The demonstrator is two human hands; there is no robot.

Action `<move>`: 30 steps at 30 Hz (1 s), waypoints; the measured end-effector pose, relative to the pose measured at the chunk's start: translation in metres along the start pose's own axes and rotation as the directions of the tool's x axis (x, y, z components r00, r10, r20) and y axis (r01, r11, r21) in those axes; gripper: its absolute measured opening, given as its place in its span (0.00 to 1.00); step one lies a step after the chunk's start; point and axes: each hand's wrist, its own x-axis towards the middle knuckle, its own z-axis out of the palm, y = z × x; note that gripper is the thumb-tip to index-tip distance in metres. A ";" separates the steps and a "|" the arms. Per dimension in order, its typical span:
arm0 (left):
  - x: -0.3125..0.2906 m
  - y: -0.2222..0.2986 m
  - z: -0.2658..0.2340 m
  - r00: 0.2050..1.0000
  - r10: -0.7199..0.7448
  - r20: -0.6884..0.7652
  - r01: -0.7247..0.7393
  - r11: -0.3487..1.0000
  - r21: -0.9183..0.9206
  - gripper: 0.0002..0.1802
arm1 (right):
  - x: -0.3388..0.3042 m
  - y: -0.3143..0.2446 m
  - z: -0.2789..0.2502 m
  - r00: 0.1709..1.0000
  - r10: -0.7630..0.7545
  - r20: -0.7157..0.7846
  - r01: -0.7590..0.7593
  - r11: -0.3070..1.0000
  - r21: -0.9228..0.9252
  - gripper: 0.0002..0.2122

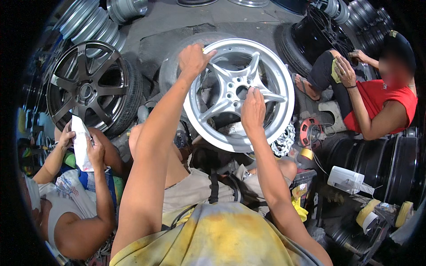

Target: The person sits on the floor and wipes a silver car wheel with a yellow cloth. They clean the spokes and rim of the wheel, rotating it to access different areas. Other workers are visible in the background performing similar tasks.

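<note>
A silver five-spoke alloy wheel [284,80] is tilted up in front of me, with several bolt holes around its hub. My left hand [193,61] grips the wheel's upper left edge, thumb reaching over the rim; a speck of yellow shows beside the fingers. At the right side of the hub is my right hand [254,108], its fingers pinched together against the base of a spoke. Whatever the pinch holds, if anything, is too small or hidden to make out. Beneath the wheel's upper left side, a tyre [171,66] lies partly covered.
A dark multi-spoke wheel [88,91] leans at the left, near a person [71,195] holding white paper [81,144]. At the right sits a person in a red top [379,102] with a yellow piece in hand. Black rims [381,164], a white container [348,179] and tape rolls [367,215] are nearby.
</note>
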 end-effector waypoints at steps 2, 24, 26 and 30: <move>0.003 0.001 -0.004 0.999 -0.042 0.023 0.042 0.999 0.010 0.30 | 0.003 -0.001 -0.006 1.000 -0.013 0.023 0.014 1.000 -0.026 0.14; 0.005 -0.001 -0.001 0.998 -0.034 0.051 0.035 0.999 -0.020 0.32 | -0.019 0.014 -0.026 0.979 -0.101 0.179 0.100 0.995 0.015 0.06; 0.005 0.004 -0.005 0.996 -0.037 0.078 0.039 0.999 -0.034 0.33 | -0.021 0.018 -0.037 0.973 -0.103 0.206 0.089 0.993 0.074 0.06; 0.005 -0.003 0.004 0.995 -0.005 -0.104 -0.006 0.994 -0.112 0.29 | -0.026 0.022 -0.060 0.946 -0.119 0.300 0.043 0.968 0.248 0.08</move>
